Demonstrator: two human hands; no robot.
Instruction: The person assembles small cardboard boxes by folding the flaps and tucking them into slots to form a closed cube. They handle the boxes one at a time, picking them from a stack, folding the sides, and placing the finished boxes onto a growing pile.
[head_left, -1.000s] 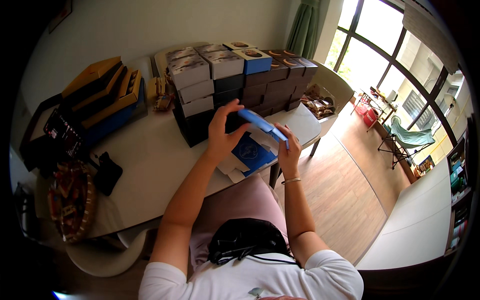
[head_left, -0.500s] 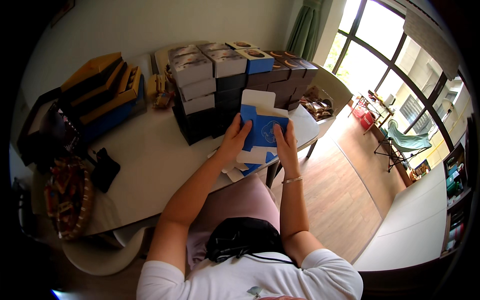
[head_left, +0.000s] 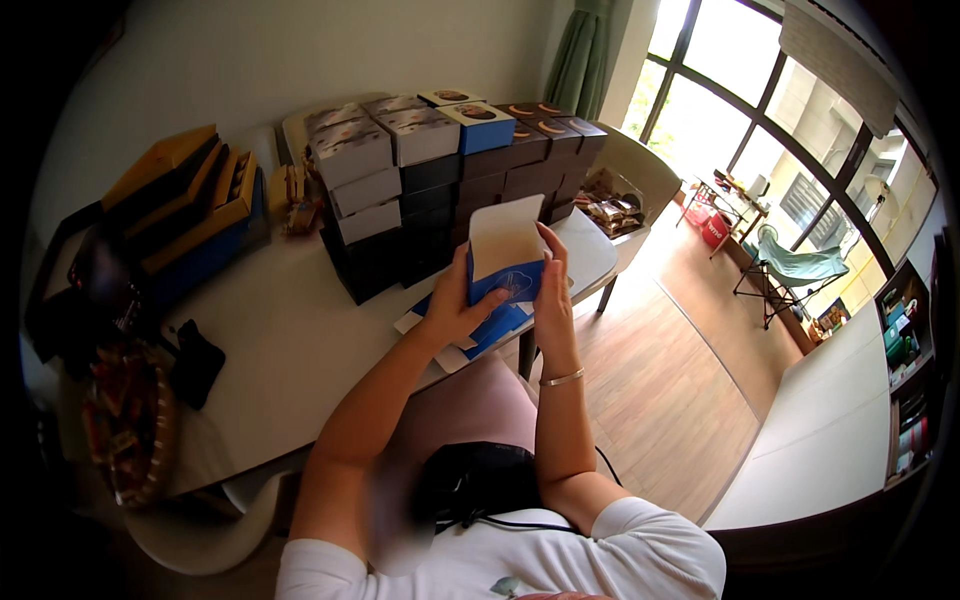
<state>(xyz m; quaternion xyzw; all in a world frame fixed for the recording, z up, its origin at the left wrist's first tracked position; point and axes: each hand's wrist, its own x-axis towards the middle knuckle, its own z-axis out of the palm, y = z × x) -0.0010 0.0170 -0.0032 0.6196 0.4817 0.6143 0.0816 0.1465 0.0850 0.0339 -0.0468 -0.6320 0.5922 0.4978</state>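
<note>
I hold a small blue carton (head_left: 508, 262) upright in front of me, its pale inner flap standing open on top. My left hand (head_left: 450, 305) grips its left side and bottom. My right hand (head_left: 552, 295) presses against its right side with the fingers extended upward. Under the carton, a few flat blue-and-white box blanks (head_left: 478, 335) lie on the white table (head_left: 290, 350) near its front edge.
Behind the carton stand stacked black, grey and brown boxes (head_left: 430, 180). Yellow-and-blue boxes (head_left: 185, 215) lie at the far left, a dark pouch (head_left: 195, 365) and a basket of wrapped items (head_left: 125, 425) at the near left. A chair with packets (head_left: 625, 195) and wooden floor lie right.
The flat blue blank I lifted from the pile has been turned upright and shaped into a box between both hands, with its top flap now raised.
</note>
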